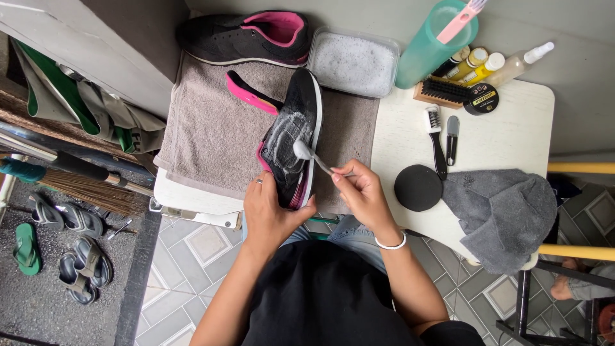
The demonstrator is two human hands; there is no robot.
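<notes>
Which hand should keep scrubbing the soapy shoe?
Probably the right hand: it holds the small brush with its bristles on the black shoe. The left hand grips the shoe's heel end.

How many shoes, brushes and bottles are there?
Shoes: 2, one under the left hand being scrubbed, one behind it
Brushes: 4, one in the right hand
Bottles: 4
Total: 10
</notes>
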